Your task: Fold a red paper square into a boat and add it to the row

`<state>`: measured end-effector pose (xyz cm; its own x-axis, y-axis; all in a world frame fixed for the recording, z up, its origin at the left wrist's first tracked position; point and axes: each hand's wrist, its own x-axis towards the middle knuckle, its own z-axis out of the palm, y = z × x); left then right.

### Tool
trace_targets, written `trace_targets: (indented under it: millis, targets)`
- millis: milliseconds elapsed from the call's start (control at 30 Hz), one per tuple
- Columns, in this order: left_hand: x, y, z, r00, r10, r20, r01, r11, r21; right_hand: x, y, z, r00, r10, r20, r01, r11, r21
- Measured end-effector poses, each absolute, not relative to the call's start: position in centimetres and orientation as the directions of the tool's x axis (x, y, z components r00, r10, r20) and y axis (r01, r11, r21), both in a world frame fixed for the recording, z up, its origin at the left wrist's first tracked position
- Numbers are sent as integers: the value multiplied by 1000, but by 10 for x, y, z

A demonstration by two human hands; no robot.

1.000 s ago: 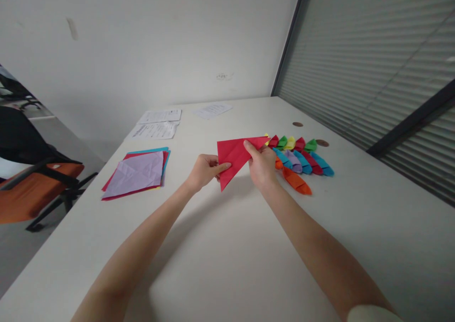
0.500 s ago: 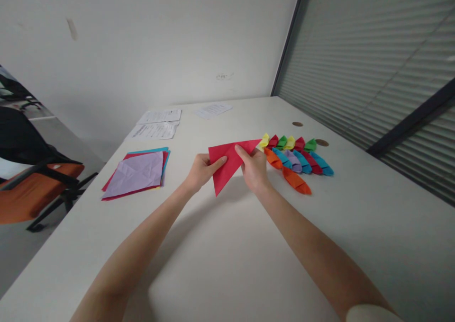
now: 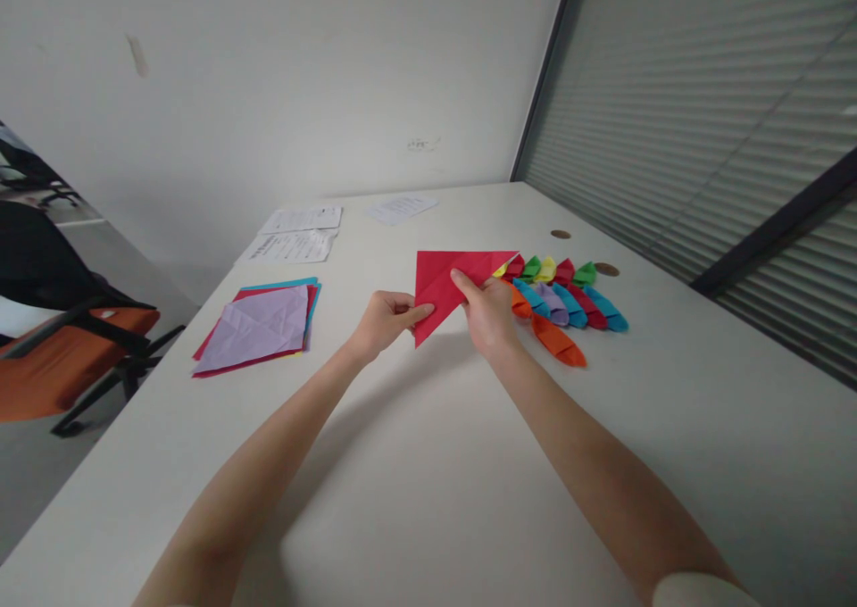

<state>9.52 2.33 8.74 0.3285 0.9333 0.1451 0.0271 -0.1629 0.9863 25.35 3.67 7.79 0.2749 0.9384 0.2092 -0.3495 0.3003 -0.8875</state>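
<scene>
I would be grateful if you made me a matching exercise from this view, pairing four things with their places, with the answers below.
Things
1. red triangle of paper
2. lavender sheet
3. printed sheets
4. chair with an orange seat

Places
A. lying toward the far end of the table, near the wall
B. held by the left hand and right hand
C. beside the table, at the left of the view
D. on top of the stack of coloured sheets

Pairs: 1-B, 2-D, 3-A, 4-C
</scene>
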Motion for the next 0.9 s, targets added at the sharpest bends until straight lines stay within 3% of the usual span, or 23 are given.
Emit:
trace_targets:
  millis: [367,567,900]
  targets:
    - [91,25,85,397,909,127,32,-152,988,263,43,79,347,904,250,-270,352,-896]
    - [90,22,90,442,891,109,61,-151,987,261,40,84,375,889,263,-316,389,-866]
    - [85,25,97,392,910,134,60,-171,984,257,38,80,276,928,251,-355,341,-871]
